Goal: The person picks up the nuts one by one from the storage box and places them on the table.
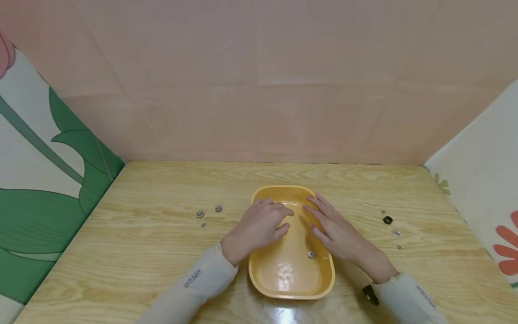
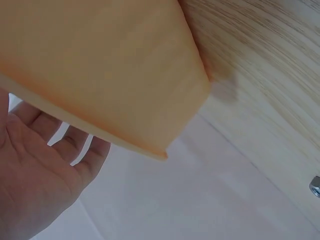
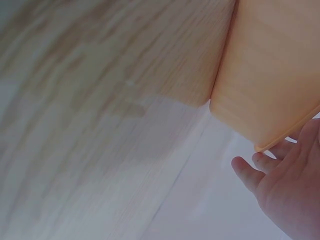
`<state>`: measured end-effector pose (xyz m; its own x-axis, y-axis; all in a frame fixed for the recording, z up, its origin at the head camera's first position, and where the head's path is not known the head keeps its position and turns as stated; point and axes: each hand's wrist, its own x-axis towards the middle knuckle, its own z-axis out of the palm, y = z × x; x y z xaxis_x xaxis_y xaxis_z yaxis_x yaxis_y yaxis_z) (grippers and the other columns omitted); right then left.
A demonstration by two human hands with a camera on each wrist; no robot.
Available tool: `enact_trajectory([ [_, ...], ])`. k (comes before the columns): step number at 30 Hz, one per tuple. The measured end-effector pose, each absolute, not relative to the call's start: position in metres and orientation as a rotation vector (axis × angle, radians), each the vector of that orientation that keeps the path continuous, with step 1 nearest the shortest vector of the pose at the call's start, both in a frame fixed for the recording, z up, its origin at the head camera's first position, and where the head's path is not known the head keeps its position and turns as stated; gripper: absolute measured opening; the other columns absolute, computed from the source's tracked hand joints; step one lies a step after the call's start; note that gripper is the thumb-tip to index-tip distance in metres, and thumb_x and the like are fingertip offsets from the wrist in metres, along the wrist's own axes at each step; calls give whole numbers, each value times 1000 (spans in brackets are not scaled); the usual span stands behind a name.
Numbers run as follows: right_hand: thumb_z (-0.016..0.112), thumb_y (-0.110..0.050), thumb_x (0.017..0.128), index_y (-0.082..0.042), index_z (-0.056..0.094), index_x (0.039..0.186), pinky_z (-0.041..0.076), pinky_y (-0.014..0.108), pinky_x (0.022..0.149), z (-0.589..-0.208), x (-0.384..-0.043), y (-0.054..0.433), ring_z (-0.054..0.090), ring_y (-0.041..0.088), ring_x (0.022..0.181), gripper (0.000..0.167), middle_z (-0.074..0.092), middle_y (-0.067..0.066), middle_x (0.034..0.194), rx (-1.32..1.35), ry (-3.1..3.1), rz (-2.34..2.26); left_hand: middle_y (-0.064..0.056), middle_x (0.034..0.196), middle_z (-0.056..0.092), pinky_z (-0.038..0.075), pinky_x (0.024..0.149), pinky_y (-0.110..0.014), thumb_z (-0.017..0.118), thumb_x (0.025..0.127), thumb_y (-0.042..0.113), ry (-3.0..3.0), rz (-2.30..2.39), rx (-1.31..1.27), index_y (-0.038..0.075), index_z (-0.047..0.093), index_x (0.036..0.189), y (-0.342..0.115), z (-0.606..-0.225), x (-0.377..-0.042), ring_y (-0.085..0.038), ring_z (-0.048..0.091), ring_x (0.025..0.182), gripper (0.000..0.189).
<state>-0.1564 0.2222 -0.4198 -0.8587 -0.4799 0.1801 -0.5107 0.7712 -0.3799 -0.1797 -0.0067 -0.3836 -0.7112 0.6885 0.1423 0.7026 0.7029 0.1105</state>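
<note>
A yellow-orange plastic tray with rounded corners sits on the wooden table. Inside it, toward the lower right, lies one small silver nut. My left hand reaches over the tray's left rim, with fingers loosely bent and a gap between thumb and forefinger. Over the right rim hangs my right hand, its fingers spread and nothing visible between them. Both wrist views show the tray's outer wall and the fingers partly hidden behind its rim.
Left of the tray lie two hex nuts and a smaller metal piece. On the right are a black nut and several small metal pieces. A dark object shows beside the right sleeve. Walls enclose the table's back and sides.
</note>
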Motion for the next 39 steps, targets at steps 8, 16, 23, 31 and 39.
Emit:
enact_trajectory([
  [8, 53, -11, 98, 3, 50, 141, 29, 63, 114, -420, -156, 222, 22, 44, 148, 46, 36, 20, 157, 813, -2879, 648, 8, 120, 71, 47, 82, -30, 62, 96, 33, -2818, -224, -1174, 23, 69, 124, -1, -385, -177, -14, 61, 98, 30],
  [16, 53, -11, 97, 3, 49, 141, 28, 63, 115, -419, -156, 221, 22, 44, 149, 46, 36, 20, 157, 812, -2883, 645, 8, 116, 72, 47, 86, -31, 63, 95, 32, -2822, -226, -1193, 24, 69, 124, 4, -389, -174, -15, 62, 100, 31],
  [23, 52, -11, 98, 2, 50, 142, 28, 62, 115, -418, -155, 222, 21, 44, 149, 45, 37, 20, 157, 810, -2885, 650, 7, 118, 71, 48, 90, -32, 62, 96, 32, -2840, -213, -1223, 24, 68, 126, 9, -391, -171, -15, 62, 106, 31],
  [31, 52, -10, 98, 2, 49, 143, 28, 62, 115, -419, -155, 223, 22, 43, 149, 47, 37, 20, 157, 821, -2873, 649, 8, 119, 71, 45, 83, -28, 62, 96, 32, -2819, -215, -1254, 24, 69, 125, 14, -395, -168, -14, 59, 100, 31],
  [39, 51, -10, 98, 2, 48, 143, 26, 63, 116, -420, -155, 223, 21, 43, 150, 47, 36, 20, 157, 812, -2884, 651, 10, 118, 71, 42, 80, -26, 62, 96, 32, -2808, -191, -1292, 24, 69, 123, 18, -399, -166, -12, 57, 96, 30],
])
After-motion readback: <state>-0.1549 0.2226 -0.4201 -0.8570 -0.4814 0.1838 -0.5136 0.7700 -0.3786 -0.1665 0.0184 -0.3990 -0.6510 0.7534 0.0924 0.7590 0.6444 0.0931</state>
